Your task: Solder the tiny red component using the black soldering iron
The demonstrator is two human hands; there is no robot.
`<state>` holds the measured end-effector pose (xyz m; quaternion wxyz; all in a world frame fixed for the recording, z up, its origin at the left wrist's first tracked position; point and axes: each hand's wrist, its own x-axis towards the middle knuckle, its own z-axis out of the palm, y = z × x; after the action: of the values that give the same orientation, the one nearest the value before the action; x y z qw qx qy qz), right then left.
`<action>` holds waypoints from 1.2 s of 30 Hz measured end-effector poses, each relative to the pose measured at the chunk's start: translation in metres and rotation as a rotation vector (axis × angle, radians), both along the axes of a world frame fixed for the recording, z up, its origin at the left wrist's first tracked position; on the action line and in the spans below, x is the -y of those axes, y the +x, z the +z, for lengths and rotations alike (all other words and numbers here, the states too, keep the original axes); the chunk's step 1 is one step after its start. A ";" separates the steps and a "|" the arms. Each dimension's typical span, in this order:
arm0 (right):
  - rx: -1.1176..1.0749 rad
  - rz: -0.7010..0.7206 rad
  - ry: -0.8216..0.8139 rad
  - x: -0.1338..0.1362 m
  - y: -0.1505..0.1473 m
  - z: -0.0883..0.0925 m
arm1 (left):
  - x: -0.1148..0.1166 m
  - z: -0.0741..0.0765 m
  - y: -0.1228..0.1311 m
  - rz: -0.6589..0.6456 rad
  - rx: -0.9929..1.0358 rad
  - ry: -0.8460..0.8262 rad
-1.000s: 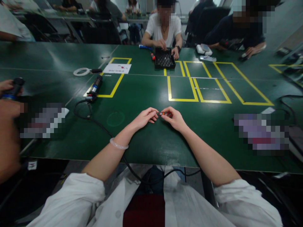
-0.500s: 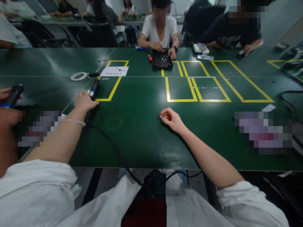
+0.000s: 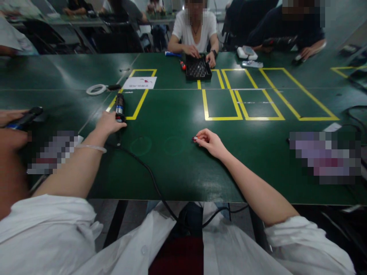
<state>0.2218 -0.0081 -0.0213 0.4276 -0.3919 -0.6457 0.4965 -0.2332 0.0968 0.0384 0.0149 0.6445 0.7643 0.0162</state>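
Broadly, a long green table (image 3: pixel 177 172) fills the view, marked on its far half with yellow tape rectangles (image 3: pixel 220 105). Across it, at the far edge, a person in a white top (image 3: pixel 195 28) has both hands at a black tray (image 3: pixel 198 69), and to the right another person in dark clothes (image 3: pixel 286 32) leans on the table. A white sheet of paper (image 3: pixel 140 82) lies inside the far-left yellow outline, with a white ring of tape (image 3: pixel 96 89) just to its left.

Nearer, a black cable (image 3: pixel 149 173) runs from the near table edge toward the far left, up to a black electric screwdriver (image 3: pixel 119 108) lying on the table. The left hand (image 3: pixel 108 123) is stretched out to the left, its fingers curled around the near end of that tool, gripping it. A clear bangle (image 3: pixel 91 148) sits on that wrist.

At the middle of the table, the right hand (image 3: pixel 210 142) rests on the surface, thumb and fingertips pinched on a small red part (image 3: pixel 195 138), which touches the table just left of the fingers.
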 end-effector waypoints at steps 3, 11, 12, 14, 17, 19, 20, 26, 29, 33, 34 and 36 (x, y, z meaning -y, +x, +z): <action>0.024 -0.006 0.016 -0.001 0.000 0.001 | 0.015 0.003 0.036 0.047 -0.091 -0.038; 0.105 -0.077 0.054 0.000 0.003 0.007 | 0.063 -0.005 0.148 -0.129 0.041 0.114; 0.091 -0.083 0.055 0.000 0.003 0.006 | 0.070 -0.004 0.162 -0.150 0.039 0.104; 0.062 -0.098 0.065 -0.001 0.004 0.006 | 0.082 -0.003 0.188 -0.195 0.027 0.080; 0.075 -0.103 0.086 -0.001 0.005 0.006 | 0.099 -0.002 0.219 -0.271 0.026 0.062; 0.112 -0.100 0.095 0.000 0.005 0.007 | 0.110 -0.002 0.235 -0.327 0.031 0.059; 0.128 -0.099 0.098 0.000 0.005 0.008 | 0.115 -0.002 0.241 -0.354 0.035 0.055; 0.161 -0.093 0.120 0.002 0.004 0.009 | 0.135 -0.002 0.266 -0.458 0.064 0.037; 0.168 -0.086 0.138 0.002 0.005 0.009 | 0.140 -0.002 0.271 -0.480 0.081 0.035; 0.216 -0.059 0.178 0.003 0.006 0.009 | 0.142 -0.002 0.273 -0.491 0.083 0.038; 0.227 -0.050 0.189 0.003 0.006 0.009 | 0.142 -0.002 0.273 -0.488 0.082 0.037; 0.236 -0.033 0.205 0.004 0.006 0.008 | 0.141 -0.002 0.272 -0.480 0.085 0.040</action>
<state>0.2280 -0.0117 -0.0132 0.3947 -0.4125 -0.7321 0.3716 0.0393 -0.0446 0.0359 0.0376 0.8065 0.5876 0.0542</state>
